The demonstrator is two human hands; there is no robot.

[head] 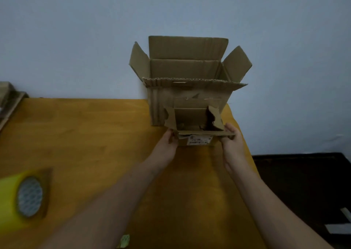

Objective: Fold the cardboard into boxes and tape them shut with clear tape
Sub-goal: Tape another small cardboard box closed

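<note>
A small brown cardboard box [191,118] with torn flaps and a white label on its front stands open at the far side of the table. My left hand [170,141] grips its left front corner. My right hand [231,137] grips its right front flap. Directly behind it stands a larger open cardboard box [188,70] with all its top flaps raised, against the wall. A roll of clear tape [24,197] with a yellowish tint lies on its side at the near left, blurred.
The yellow-brown wooden table [85,134] ends just right of the boxes. A dark surface [307,182] lies lower at the right. Flat cardboard pieces [9,100] lean at the far left edge. A small pale scrap [124,241] lies near the bottom.
</note>
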